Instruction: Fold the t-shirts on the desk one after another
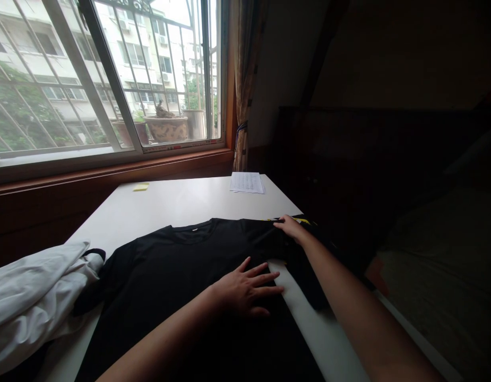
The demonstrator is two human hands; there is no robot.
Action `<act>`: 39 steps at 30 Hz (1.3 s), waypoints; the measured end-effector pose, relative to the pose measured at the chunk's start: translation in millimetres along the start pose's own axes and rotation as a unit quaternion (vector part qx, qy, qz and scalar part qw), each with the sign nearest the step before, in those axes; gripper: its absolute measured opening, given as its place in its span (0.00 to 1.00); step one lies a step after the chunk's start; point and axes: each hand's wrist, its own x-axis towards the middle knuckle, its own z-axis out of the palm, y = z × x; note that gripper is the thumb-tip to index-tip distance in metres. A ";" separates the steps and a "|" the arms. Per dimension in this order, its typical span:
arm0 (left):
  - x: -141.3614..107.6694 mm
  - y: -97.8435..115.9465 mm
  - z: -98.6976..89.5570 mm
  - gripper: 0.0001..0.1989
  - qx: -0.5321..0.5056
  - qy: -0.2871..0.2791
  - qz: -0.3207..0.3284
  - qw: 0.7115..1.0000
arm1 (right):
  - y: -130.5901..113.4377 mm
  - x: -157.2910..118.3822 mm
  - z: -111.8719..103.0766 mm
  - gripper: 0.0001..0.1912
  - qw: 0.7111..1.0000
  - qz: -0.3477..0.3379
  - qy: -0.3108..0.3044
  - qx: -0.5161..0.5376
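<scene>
A black T-shirt (173,281) lies spread out on the white table (177,199), its neckline with a small pale label toward the window. My left hand (251,289) rests flat on the shirt's right side, fingers spread. At the far right, my right hand (291,228) is closed on the shirt's sleeve near its upper edge; its fingertips are partly hidden. Beneath and beyond that sleeve, dark cloth with yellow and white trim (303,219) shows at the table's right edge.
White cloth (34,292) with dark parts is heaped at the left. Printed papers (247,182) and a yellow sticky note (140,187) lie at the table's far side. A barred window (165,79) and a curtain (242,106) stand behind. The right side is dark.
</scene>
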 end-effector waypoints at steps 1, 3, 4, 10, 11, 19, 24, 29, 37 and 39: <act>0.7 1.0 0.2 0.34 0.003 0.006 -0.003 1.000 | -1.8 2.0 -2.2 0.13 1.000 0.010 -0.005 -0.003; -0.8 0.7 -0.4 0.33 0.012 0.024 -0.025 0.999 | -5.4 5.5 -5.3 0.13 0.999 0.030 -0.008 -0.014; -3.0 -0.8 -0.9 0.33 0.019 0.034 -0.045 0.998 | -7.0 6.7 -6.3 0.13 0.999 0.037 -0.005 -0.022; -42.8 -29.2 -3.7 0.32 0.100 0.086 -0.224 0.966 | -11.3 0.0 -7.9 0.19 0.996 0.045 0.012 -0.080; -54.1 -36.4 -4.3 0.32 0.117 0.095 -0.265 0.952 | -11.9 -3.1 -8.2 0.20 0.995 0.046 0.017 -0.089; -146.1 -91.6 -17.5 0.32 0.180 0.061 -0.573 0.797 | -54.5 -29.8 5.4 0.26 0.985 -0.035 0.077 -0.152; -164.0 -108.4 -24.0 0.35 0.164 0.066 -0.620 0.765 | -103.1 -47.6 53.6 0.28 0.971 -0.180 -0.027 -0.154; -176.0 -116.2 -27.9 0.37 0.148 0.080 -0.658 0.734 | -114.8 -51.8 84.6 0.35 0.969 -0.169 -0.098 -0.151; -193.7 -118.2 -37.2 0.37 0.133 0.083 -0.682 0.714 | -99.7 -38.2 80.0 0.39 0.974 -0.140 -0.096 -0.147; -193.3 -117.3 -37.4 0.37 0.138 0.082 -0.682 0.713 | -98.9 -38.5 81.1 0.39 0.974 -0.142 -0.093 -0.148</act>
